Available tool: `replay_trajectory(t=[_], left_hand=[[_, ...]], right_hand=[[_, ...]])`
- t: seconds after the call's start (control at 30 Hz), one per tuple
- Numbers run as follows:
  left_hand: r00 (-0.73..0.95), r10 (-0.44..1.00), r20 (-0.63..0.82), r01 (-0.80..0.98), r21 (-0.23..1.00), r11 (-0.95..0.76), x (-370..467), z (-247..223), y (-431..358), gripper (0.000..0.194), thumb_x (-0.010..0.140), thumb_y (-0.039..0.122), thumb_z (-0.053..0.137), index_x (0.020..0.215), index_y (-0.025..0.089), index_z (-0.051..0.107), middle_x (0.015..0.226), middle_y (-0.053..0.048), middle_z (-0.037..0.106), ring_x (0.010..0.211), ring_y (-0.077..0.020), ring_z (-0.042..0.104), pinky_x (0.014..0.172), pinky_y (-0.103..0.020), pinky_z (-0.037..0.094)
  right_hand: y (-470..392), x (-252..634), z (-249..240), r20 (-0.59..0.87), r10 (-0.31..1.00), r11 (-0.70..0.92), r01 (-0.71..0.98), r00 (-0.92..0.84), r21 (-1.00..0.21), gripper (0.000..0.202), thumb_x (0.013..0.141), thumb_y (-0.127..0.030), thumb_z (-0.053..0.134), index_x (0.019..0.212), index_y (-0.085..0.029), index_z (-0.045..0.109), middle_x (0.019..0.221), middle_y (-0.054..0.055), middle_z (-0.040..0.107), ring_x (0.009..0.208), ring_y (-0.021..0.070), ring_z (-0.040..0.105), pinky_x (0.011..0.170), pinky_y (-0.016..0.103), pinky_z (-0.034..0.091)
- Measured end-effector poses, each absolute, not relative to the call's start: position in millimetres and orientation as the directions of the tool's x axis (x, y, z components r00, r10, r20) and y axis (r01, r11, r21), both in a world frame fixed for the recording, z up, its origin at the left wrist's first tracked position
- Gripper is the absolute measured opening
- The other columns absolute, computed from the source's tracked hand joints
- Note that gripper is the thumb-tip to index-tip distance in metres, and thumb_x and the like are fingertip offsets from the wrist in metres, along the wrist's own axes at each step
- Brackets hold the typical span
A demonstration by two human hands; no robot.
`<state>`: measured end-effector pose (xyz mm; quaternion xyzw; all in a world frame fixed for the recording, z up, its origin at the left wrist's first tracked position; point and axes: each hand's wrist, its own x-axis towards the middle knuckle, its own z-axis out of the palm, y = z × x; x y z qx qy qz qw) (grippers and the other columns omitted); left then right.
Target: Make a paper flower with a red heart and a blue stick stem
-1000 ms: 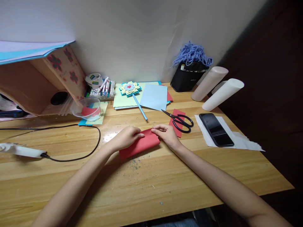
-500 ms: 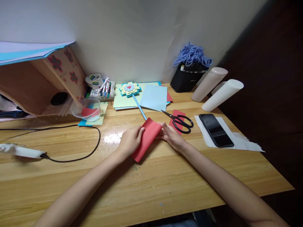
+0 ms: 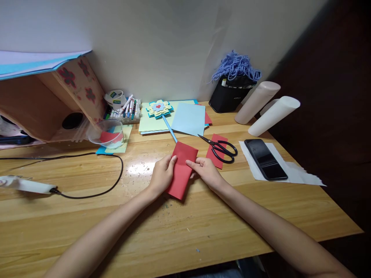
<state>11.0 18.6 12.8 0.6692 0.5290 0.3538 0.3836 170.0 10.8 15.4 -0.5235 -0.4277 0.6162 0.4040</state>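
A folded red paper (image 3: 183,173) is held above the middle of the table, tilted a little. My left hand (image 3: 162,172) grips its left edge, thumb on top. My right hand (image 3: 206,170) pinches the right edge, thumb on top and fingers partly hidden beneath. Just beyond the paper, a paper flower (image 3: 159,109) on a blue stem (image 3: 169,128) lies partly over stacked coloured sheets (image 3: 147,125). Black-handled scissors (image 3: 222,148) rest across a smaller red paper piece (image 3: 216,159), to the right of my right hand.
At the right lie a phone (image 3: 265,159) on white paper (image 3: 300,174), two pale bottles (image 3: 274,116) and a black holder (image 3: 227,96) with blue yarn. At the left are a clear bowl (image 3: 108,135), markers (image 3: 130,108), an open box (image 3: 78,92) and a glue gun (image 3: 36,186) with its cord.
The red paper has turned more upright and flatter towards the camera. My right hand has shifted down its right edge, and its thumb now lies on the paper's face.
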Motion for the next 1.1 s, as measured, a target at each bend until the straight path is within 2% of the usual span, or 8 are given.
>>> replay_trajectory(t=[0.07,0.2,0.3,0.37,0.5,0.6,0.83,1.1], left_hand=[[0.187,0.980,0.068,0.429,0.892,-0.144,11,11,19,0.033,0.089,0.039,0.035,0.068,0.017,0.048,0.066,0.000,0.056,0.062,-0.0137,0.049,0.057,-0.023,0.035],[0.189,0.979,0.073,0.465,0.872,-0.155,10,9,18,0.033,0.089,0.038,0.035,0.067,0.017,0.048,0.064,0.000,0.054,0.060,-0.0132,0.048,0.057,-0.023,0.034],[0.194,0.977,0.083,0.488,0.856,-0.170,9,9,17,0.032,0.089,0.037,0.036,0.067,0.017,0.047,0.062,0.000,0.053,0.058,-0.0125,0.046,0.056,-0.023,0.032],[0.193,0.977,0.089,0.492,0.853,-0.175,9,9,18,0.032,0.089,0.036,0.036,0.066,0.017,0.047,0.061,0.001,0.052,0.057,-0.0120,0.046,0.055,-0.023,0.031],[0.169,0.979,0.115,0.512,0.838,-0.187,9,8,18,0.034,0.088,0.036,0.037,0.062,0.017,0.046,0.057,0.002,0.050,0.054,-0.0113,0.044,0.053,-0.022,0.029],[0.164,0.978,0.130,0.526,0.827,-0.199,10,7,17,0.034,0.088,0.036,0.038,0.060,0.017,0.046,0.055,0.002,0.049,0.053,-0.0111,0.043,0.052,-0.022,0.028],[0.164,0.979,0.122,0.545,0.816,-0.193,11,8,16,0.036,0.088,0.037,0.038,0.059,0.017,0.044,0.054,0.003,0.047,0.051,-0.0108,0.042,0.052,-0.022,0.027],[0.201,0.979,0.039,0.460,0.878,-0.130,12,9,15,0.036,0.087,0.040,0.038,0.058,0.017,0.039,0.054,0.004,0.041,0.054,-0.0105,0.039,0.052,-0.022,0.027]], right_hand=[[12,171,14,-0.293,0.948,-0.301,-0.058,-0.122,-0.952,0.032,0.065,-0.044,0.067,0.067,-0.013,0.063,0.059,0.002,0.064,0.046,0.0096,0.055,0.046,0.022,0.046],[15,175,10,-0.232,0.966,-0.242,-0.085,-0.111,-0.967,0.035,0.060,-0.039,0.073,0.084,-0.014,0.065,0.065,0.000,0.066,0.047,0.0087,0.055,0.046,0.020,0.044],[16,177,8,-0.200,0.976,-0.205,-0.048,-0.090,-0.978,0.031,0.065,-0.044,0.068,0.066,-0.013,0.062,0.050,-0.001,0.060,0.039,0.0080,0.050,0.041,0.020,0.040],[16,178,8,-0.198,0.978,-0.201,-0.043,-0.073,-0.979,0.037,0.068,-0.048,0.064,0.055,-0.014,0.056,0.046,-0.001,0.056,0.038,0.0085,0.050,0.040,0.020,0.039],[16,178,9,-0.153,0.988,-0.154,-0.065,-0.022,-0.986,0.032,0.065,-0.044,0.069,0.066,-0.014,0.060,0.058,-0.001,0.061,0.046,0.0086,0.054,0.046,0.020,0.044],[17,179,10,-0.126,0.992,-0.124,-0.070,0.022,-0.990,0.031,0.061,-0.042,0.072,0.066,-0.014,0.059,0.057,-0.002,0.060,0.048,0.0085,0.054,0.048,0.019,0.045],[19,185,10,-0.147,0.989,-0.144,-0.127,0.015,-0.981,0.032,0.069,-0.045,0.063,0.062,-0.015,0.061,0.059,0.001,0.061,0.049,0.0102,0.055,0.049,0.021,0.048],[23,187,3,-0.136,0.990,-0.130,-0.131,0.039,-0.983,0.031,0.072,-0.045,0.058,0.062,-0.015,0.057,0.055,0.000,0.058,0.047,0.0107,0.052,0.044,0.022,0.044]])
